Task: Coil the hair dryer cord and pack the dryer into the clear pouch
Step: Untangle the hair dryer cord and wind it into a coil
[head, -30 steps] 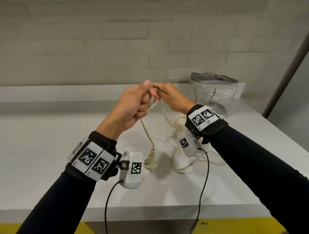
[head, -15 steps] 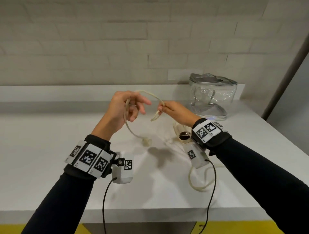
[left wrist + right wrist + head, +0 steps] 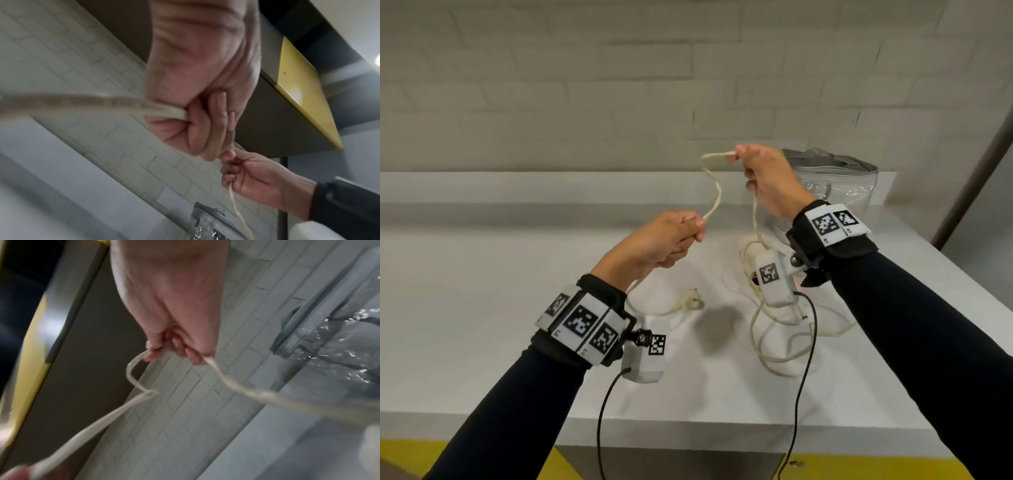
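A cream cord runs between both hands above the white table. My left hand grips it in a fist at centre; the cord enters that fist from the left in the left wrist view. Higher and to the right, my right hand pinches the cord at a bend, fingers curled round it. The plug lies on the table below. Loose cord loops lie under the right wrist. The dryer body is mostly hidden behind the wrist camera. The clear pouch stands at the back right.
A low ledge and a brick wall close the far side. The table's front edge runs below my forearms, and its right edge falls away beside the pouch. Black camera cables hang from both wrists.
My right hand has risen and moved back with the cord. My left hand has dropped and closed into a fist on it. The plug now lies on the table.
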A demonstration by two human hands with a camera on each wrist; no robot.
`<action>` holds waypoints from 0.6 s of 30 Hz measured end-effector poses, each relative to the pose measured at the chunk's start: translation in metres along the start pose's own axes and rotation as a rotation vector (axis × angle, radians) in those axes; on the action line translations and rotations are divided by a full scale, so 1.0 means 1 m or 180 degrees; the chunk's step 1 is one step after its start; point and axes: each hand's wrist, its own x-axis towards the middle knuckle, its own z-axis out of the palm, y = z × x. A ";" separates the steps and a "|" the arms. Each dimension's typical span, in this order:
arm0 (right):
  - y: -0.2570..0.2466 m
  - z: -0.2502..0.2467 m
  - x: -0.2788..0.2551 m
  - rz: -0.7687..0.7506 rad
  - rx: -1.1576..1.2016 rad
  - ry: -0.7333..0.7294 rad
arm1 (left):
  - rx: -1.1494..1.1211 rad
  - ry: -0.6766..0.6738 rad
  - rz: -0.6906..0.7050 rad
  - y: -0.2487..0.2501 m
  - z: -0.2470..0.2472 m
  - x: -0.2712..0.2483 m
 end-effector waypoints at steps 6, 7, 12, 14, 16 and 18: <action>0.036 -0.007 0.008 0.0096 -0.1707 0.0337 | -0.0269 0.0755 0.0717 0.014 -0.008 -0.003; 0.042 -0.004 0.004 0.0121 -0.2041 0.0152 | -0.0405 0.0824 0.0807 0.019 -0.011 -0.002; 0.057 0.025 -0.030 -0.0556 -0.2774 -0.0772 | -0.0715 0.1118 0.0848 0.031 -0.015 0.018; 0.051 0.040 -0.047 -0.0813 -0.3105 -0.0995 | -0.1109 0.1363 0.0710 0.034 -0.013 0.031; 0.047 0.053 -0.059 -0.0945 -0.3334 -0.1195 | -0.1496 0.1505 0.0712 0.037 -0.014 0.041; 0.040 0.059 -0.069 -0.1010 -0.3360 -0.1292 | -0.1826 0.1356 0.0856 0.037 -0.016 0.048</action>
